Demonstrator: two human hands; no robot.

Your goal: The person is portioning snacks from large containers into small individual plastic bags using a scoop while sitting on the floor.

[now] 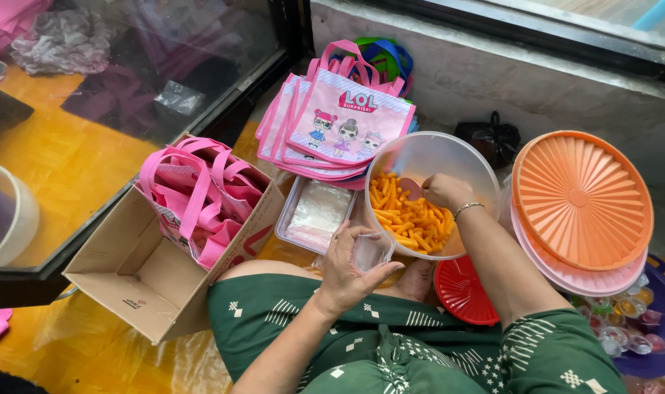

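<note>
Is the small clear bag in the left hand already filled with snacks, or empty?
Empty. The clear bag, held open by the left hand, shows no orange sticks inside; they lie in the translucent tub.

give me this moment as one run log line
left hand: holds small clear bag | right hand: in clear tub of orange snack sticks

We see orange snack sticks (409, 217) in a translucent white tub (449, 157), beside a ribbed orange lid (581, 198) stacked on a pale pink one (566, 273), with a red ribbed lid (460, 290) below. We note pink tote bags (340, 124) printed with cartoon dolls, more pink bags (201, 193) in a brown cardboard box (139, 281), and a clear small bag (369, 252). Our dark green clothing (391, 335) carries white geometric marks, over a yellow-orange floor sheet (70, 160) and a purple basin (657, 321).
</note>
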